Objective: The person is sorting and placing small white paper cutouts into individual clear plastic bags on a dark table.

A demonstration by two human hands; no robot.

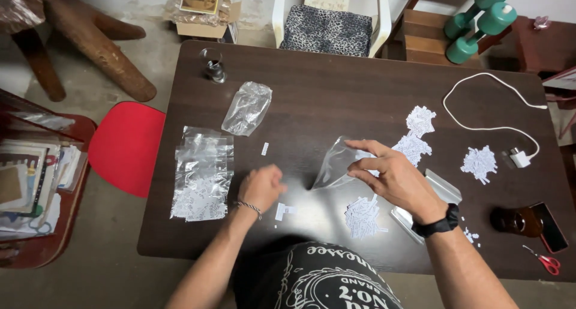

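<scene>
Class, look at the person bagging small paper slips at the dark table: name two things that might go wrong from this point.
1. The right hand pinches the clear bag only at its mouth, so it may sag shut and slips may miss it.
2. The loose piles of slips lie close to the forearm; a sweep might scatter them. The left hand is closed, its contents hidden.
</scene>
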